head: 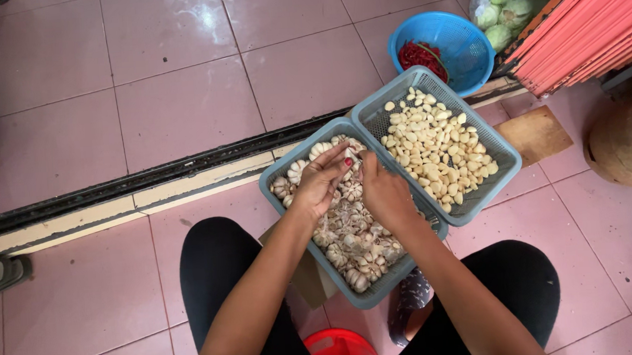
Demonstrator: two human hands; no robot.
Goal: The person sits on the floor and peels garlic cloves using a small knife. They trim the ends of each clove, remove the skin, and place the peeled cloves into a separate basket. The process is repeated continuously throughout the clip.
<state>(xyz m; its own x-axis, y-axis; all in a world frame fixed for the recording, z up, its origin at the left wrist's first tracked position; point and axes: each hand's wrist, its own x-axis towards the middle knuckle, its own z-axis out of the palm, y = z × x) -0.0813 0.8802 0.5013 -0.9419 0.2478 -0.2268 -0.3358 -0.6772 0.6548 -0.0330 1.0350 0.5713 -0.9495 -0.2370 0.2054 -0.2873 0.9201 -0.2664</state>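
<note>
While both forearms reach forward from bent knees in black trousers, the red bucket (341, 351) at six o'clock sits nearest the person, just under the elbows. Beyond it, the left hand (321, 181) and right hand (384, 194) meet over the grey-blue basket of unpeeled garlic bulbs (349, 245). The left hand is curled, fingertips pinched narrowly on a garlic bulb (349, 169) held just above the heap; the right hand arches beside it at three o'clock, knuckles up, its fingers hidden, so whether it grips anything cannot be told.

The risks look small but real: a loosened clove could slip from the pinch and drop back among the unpeeled bulbs, and papery skins might drift into the second basket of peeled cloves (438, 148), which touches the first at two o'clock. A nudge from the right wrist could tip that basket, whose corner rests over the first one's rim.

Farther off at one o'clock stands a blue colander of red chillies (439, 46), with a bag of green vegetables (510, 1) behind it.
</note>
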